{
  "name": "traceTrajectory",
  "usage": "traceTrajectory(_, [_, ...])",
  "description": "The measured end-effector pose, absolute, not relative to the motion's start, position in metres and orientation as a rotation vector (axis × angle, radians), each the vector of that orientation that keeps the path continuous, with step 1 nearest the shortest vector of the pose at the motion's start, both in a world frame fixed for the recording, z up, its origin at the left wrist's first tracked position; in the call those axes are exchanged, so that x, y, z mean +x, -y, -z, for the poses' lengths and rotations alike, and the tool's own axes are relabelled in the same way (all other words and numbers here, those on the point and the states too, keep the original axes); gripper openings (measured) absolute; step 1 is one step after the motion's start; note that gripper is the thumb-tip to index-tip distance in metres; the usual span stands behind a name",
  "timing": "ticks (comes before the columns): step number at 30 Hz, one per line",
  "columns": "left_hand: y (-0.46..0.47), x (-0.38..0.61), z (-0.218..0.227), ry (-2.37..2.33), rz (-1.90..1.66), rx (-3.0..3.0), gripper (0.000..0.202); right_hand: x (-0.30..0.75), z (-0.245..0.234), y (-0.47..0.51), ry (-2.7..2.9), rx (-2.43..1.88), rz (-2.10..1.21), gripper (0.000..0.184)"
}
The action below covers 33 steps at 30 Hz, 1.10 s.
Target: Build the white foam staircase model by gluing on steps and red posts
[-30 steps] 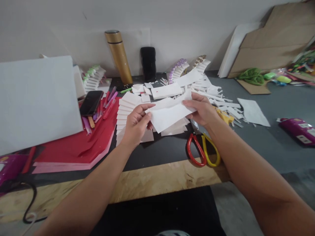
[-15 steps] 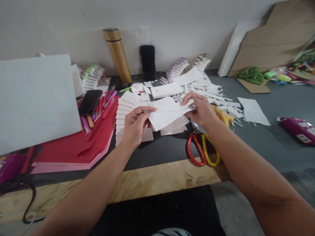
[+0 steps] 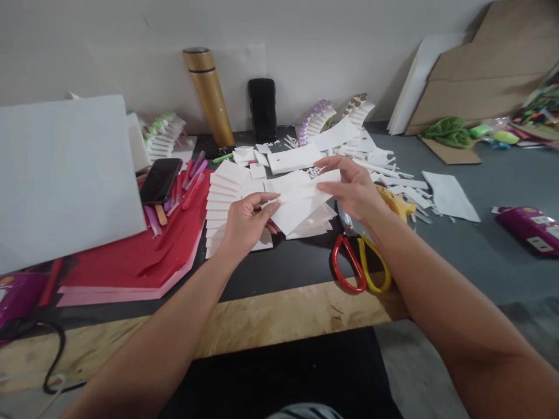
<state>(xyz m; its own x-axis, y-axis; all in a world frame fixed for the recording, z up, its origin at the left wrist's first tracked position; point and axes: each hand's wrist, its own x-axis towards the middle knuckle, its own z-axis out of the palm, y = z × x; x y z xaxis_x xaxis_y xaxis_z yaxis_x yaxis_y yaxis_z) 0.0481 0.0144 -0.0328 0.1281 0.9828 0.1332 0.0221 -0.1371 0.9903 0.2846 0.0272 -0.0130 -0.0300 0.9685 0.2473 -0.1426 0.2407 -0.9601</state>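
My left hand (image 3: 248,224) pinches the left edge of a folded white sheet of paper (image 3: 297,209), held up over the table. At its right end is my right hand (image 3: 353,189), thumb across the front and fingers at the upper edge. Behind and below the sheet lie cut white paper pieces (image 3: 312,228). To the left, a fanned row of white strips (image 3: 217,215) sits on the table. Scissors (image 3: 348,265) with one red and one yellow handle lie under my right forearm, beside a yellow tool (image 3: 395,203) partly hidden by my wrist.
White paper scraps (image 3: 393,174) spread behind my right hand. Red sheets (image 3: 113,259), markers (image 3: 192,186) and a phone (image 3: 160,181) lie left, near a large white board (image 3: 65,180). A gold flask (image 3: 212,105) stands at the wall. Purple packs (image 3: 530,230) lie right.
The sheet's left end has shifted slightly right with my left hand. My right thumb has come to the front of the sheet, its fingers now spread wider.
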Motion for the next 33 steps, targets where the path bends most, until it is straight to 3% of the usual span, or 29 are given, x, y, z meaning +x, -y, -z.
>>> traceTrajectory(3, [-0.015,0.048,0.035,-1.072,-1.228,1.379,0.024,0.286,0.011,-0.028,1.212,-0.928,-1.271,0.048])
traceTrajectory(9, [-0.013,0.047,0.03,-1.039,-1.26,1.433,0.016,0.283,0.012,-0.028,1.173,-1.001,-1.368,0.035])
traceTrajectory(20, [-0.016,0.046,0.037,-0.928,-1.259,1.28,0.028,0.283,0.011,-0.026,1.295,-0.963,-1.359,0.041])
traceTrajectory(33, [-0.01,0.047,0.032,-0.749,-1.286,1.214,0.021,0.292,0.013,-0.028,1.228,-0.915,-1.414,0.015])
